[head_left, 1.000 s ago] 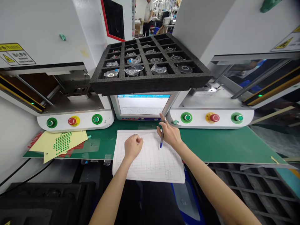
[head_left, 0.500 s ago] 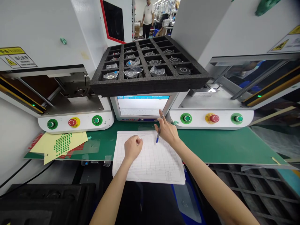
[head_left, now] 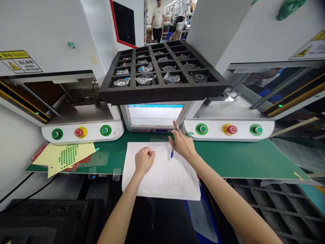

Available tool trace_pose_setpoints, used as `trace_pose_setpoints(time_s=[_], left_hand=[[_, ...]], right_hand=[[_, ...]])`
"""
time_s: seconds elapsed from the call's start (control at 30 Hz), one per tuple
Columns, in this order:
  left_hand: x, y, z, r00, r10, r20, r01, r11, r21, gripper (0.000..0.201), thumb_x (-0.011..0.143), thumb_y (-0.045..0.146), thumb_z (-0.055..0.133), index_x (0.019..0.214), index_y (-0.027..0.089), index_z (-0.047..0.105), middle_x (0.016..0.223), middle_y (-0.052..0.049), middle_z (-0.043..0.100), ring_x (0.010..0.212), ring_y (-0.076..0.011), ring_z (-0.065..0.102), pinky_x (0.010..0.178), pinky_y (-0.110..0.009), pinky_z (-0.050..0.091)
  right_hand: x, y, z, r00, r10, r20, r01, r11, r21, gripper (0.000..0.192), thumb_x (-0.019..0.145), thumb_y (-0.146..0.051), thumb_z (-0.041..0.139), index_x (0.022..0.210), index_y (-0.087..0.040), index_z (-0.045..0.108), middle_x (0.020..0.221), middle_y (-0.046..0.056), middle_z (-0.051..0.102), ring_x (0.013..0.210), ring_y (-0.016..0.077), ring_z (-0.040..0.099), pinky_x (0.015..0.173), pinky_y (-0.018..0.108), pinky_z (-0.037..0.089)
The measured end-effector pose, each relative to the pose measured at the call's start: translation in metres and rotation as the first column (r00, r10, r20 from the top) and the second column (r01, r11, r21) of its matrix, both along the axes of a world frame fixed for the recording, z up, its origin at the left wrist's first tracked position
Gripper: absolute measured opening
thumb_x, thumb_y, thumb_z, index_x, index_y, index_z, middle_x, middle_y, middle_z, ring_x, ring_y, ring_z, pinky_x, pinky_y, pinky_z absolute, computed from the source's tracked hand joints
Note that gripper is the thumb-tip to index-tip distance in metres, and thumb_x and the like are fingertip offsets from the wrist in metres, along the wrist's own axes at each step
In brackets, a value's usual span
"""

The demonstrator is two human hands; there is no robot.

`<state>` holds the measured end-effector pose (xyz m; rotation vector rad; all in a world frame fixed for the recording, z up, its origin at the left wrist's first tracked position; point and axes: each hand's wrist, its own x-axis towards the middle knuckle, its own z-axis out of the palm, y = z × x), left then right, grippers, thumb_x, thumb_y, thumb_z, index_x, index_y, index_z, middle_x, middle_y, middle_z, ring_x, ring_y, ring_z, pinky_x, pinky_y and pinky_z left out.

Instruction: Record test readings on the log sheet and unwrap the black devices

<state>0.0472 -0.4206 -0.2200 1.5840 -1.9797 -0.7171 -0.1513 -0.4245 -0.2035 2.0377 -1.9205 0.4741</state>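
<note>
Right hand has drifted slightly right since a moment ago, fingers pinching the blue pen, tip over the ruled paper form on the green table. Left hand stays curled in a loose fist on the sheet. The form's print is too small to read.

A flat green bench mat carries a white printed form sheet at its front edge, overhanging it. At the left lie pale yellow sheets of green dot stickers, over red ones.
</note>
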Motion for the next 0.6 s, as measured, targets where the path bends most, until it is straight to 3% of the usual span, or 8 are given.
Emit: trace_pose_setpoints(time_s=[0.17, 0.47, 0.6], left_hand=[[0.000, -0.001, 0.000, 1.000, 0.004, 0.000, -0.004, 1.000, -0.005, 0.027, 0.081, 0.022, 0.054, 0.057, 0.019, 0.042, 0.056, 0.003, 0.049, 0.057, -0.0136, 0.048, 0.060, -0.026, 0.031], [0.001, 0.000, 0.000, 1.000, 0.002, -0.012, -0.002, 1.000, -0.002, 0.027, 0.081, 0.022, 0.053, 0.057, 0.019, 0.041, 0.055, 0.003, 0.048, 0.056, -0.0134, 0.046, 0.060, -0.026, 0.030], [0.000, 0.000, 0.000, 1.000, 0.000, -0.014, 0.000, 1.000, -0.005, 0.026, 0.081, 0.022, 0.053, 0.058, 0.019, 0.042, 0.056, 0.003, 0.048, 0.057, -0.0133, 0.046, 0.060, -0.026, 0.030]], right_hand=[[0.008, -0.007, 0.010, 0.998, -0.056, -0.036, 0.060, 0.988, 0.140, 0.025, 0.094, -0.028, 0.039, 0.103, -0.012, 0.055, 0.155, 0.022, 0.023, 0.063, 0.0214, 0.064, 0.038, 0.029, 0.030], [0.012, 0.010, 0.000, 0.999, -0.001, -0.044, 0.005, 0.996, 0.093, 0.025, 0.095, -0.027, 0.036, 0.097, -0.012, 0.056, 0.151, 0.022, 0.031, 0.062, 0.0184, 0.063, 0.038, 0.028, 0.028], [0.011, 0.004, 0.006, 0.999, -0.026, -0.032, 0.029, 0.994, 0.102, 0.026, 0.095, -0.028, 0.037, 0.100, -0.011, 0.056, 0.152, 0.022, 0.030, 0.064, 0.0191, 0.064, 0.038, 0.028, 0.029]])
